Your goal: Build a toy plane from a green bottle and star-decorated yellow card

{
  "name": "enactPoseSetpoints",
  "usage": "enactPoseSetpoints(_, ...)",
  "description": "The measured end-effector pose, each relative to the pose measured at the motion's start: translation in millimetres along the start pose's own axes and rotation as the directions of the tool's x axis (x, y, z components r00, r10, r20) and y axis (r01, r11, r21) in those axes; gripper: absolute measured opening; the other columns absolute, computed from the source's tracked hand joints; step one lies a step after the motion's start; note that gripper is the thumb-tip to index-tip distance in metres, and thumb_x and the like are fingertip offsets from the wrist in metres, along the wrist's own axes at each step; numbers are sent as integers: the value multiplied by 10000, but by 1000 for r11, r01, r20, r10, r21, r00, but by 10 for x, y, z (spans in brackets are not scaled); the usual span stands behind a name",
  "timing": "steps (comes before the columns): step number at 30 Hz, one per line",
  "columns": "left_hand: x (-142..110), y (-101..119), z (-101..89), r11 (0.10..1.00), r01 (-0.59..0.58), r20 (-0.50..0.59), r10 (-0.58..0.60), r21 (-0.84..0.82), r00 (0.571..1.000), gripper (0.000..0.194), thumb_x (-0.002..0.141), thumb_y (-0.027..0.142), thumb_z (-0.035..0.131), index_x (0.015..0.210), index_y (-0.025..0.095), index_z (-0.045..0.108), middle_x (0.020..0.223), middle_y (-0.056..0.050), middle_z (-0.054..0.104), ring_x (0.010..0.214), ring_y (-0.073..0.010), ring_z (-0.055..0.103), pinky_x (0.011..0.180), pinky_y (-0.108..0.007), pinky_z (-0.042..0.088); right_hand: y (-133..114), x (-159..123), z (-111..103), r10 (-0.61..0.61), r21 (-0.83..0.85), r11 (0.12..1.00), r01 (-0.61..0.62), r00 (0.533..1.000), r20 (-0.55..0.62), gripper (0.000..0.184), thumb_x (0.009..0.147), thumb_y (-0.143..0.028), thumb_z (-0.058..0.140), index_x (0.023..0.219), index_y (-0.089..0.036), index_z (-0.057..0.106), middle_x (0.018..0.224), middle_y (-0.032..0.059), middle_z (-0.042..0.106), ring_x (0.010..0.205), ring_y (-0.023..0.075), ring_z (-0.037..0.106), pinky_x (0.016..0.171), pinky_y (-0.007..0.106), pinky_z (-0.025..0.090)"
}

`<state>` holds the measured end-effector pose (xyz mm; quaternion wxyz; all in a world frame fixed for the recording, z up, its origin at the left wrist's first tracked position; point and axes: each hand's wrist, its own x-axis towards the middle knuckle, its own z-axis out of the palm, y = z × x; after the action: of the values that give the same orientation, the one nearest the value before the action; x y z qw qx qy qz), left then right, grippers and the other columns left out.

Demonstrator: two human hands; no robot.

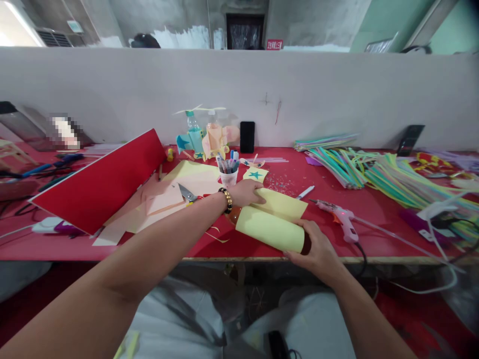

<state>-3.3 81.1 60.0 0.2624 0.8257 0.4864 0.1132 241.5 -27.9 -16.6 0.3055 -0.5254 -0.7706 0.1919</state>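
Note:
A plastic bottle point(233, 215) with a brownish neck lies on its side near the table's front edge. Pale yellow paper point(270, 229) is wrapped around its body, and a loose flap point(282, 203) of the same sheet extends behind it. My left hand point(247, 193), with a beaded bracelet at the wrist, has its fingers closed at the flap's left edge; its fingertips are partly hidden. At the other end, my right hand point(314, 245) grips the bottle's base, thumb in front and fingers behind. A cup of markers point(228, 174) stands just beyond my left hand.
Scissors point(187, 193) and paper sheets point(164, 202) lie left, beside a tilted red board point(108, 182). Two decorated bottles point(193, 130) stand at the back. Rightward are a white marker point(305, 192), a pink glue gun point(342, 219) with its cable, and bundled coloured strips point(337, 167).

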Motion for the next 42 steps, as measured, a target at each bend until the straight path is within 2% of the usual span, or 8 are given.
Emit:
enactPoseSetpoints(15, -174, 6, 159, 992, 14, -188, 10, 128, 982, 286, 805, 344, 635, 1047, 196, 592, 940, -60, 670, 900, -253, 619, 782, -337, 454, -76, 15, -25, 8, -41, 999, -7, 999, 34, 606, 627, -410, 753, 1146, -194, 525, 1082, 105, 579, 1010, 284, 582, 872, 420, 489)
enactPoseSetpoints(19, -399, 188, 217, 983, -10, -291, 64, 184, 954, 417, 916, 395, 517, 1279, 198, 461, 1261, -113, 569, 1173, -276, 517, 981, -396, 388, -114, 46, -17, 65, -48, 997, -63, 997, 45, 585, 635, -434, 731, 1132, -179, 558, 1020, 92, 591, 944, 276, 606, 828, 408, 501)
enactPoseSetpoints(22, -615, 303, 338, 908, -283, -93, 325, 309, 941, 626, 811, 601, 617, 1292, 223, 479, 1268, -94, 559, 1172, -282, 500, 984, -390, 385, -156, 41, -11, 102, -49, 994, -100, 994, 39, 594, 632, -444, 724, 1132, -163, 571, 1016, 97, 603, 942, 280, 609, 823, 413, 503)
enactPoseSetpoints(24, -704, 324, 423, 859, -341, -4, 370, 382, 929, 746, 732, 641, 682, 1312, 226, 463, 1238, -91, 573, 1130, -287, 521, 968, -411, 384, -164, 27, -26, 117, -41, 992, -116, 992, 35, 605, 624, -449, 733, 1130, -159, 576, 1036, 105, 612, 963, 285, 607, 838, 421, 501)
enactPoseSetpoints(27, -727, 317, 497, 830, -307, 14, 340, 466, 940, 723, 723, 531, 754, 1307, 229, 454, 1210, -83, 588, 1101, -278, 537, 938, -412, 383, -96, 46, -103, 72, 9, 997, -73, 994, 82, 630, 627, -521, 742, 1126, -167, 589, 1088, 109, 628, 1009, 281, 607, 871, 413, 504)
enactPoseSetpoints(32, -665, 326, 487, 812, -292, 39, 316, 505, 948, 661, 731, 443, 777, 1284, 258, 467, 1189, -64, 597, 1074, -265, 552, 901, -400, 399, 120, 355, -207, 33, -25, 999, -32, 998, 45, 427, 928, -443, 431, 1227, -164, 553, 1220, 127, 622, 1102, 232, 601, 922, 387, 496)
enactPoseSetpoints(37, -635, 307, 449, 798, -320, 91, 320, 512, 943, 686, 708, 446, 792, 1285, 275, 464, 1164, -57, 604, 1033, -267, 573, 860, -390, 419, 77, 830, -36, 98, -231, 971, -66, 987, 129, 302, 838, -245, 630, 1122, -142, 638, 1181, 141, 647, 1164, 277, 568, 1027, 440, 415)
enactPoseSetpoints(42, -592, 286, 353, 788, -372, 196, 316, 490, 928, 726, 683, 383, 810, 1306, 311, 444, 1135, -42, 622, 1016, -278, 590, 837, -385, 429, -18, 1088, 76, 211, -378, 922, -87, 930, 301, 303, 910, -346, 593, 1146, -156, 603, 1162, 83, 626, 1015, 208, 621, 872, 427, 524)
